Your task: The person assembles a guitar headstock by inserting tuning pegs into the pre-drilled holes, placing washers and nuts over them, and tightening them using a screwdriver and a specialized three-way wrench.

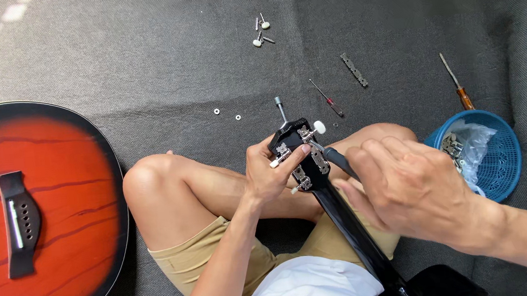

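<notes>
Black headstock, silver tuning pegs

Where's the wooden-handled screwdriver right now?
Head view, upper right: the wooden-handled screwdriver lies on the grey mat, just above the blue basket and right of the metal tuner strip.

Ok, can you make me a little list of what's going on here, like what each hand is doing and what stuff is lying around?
left hand: grips the black headstock from the side
right hand: holds a screwdriver, tip at a tuner plate
neck: black, lies across the person's lap
red guitar: on the mat at left, no strings seen
loose pegs: white-knobbed, on the mat up top
washers: two, near the knee
basket: blue, at right, plastic bag inside
spare screwdriver: by the basket
</notes>
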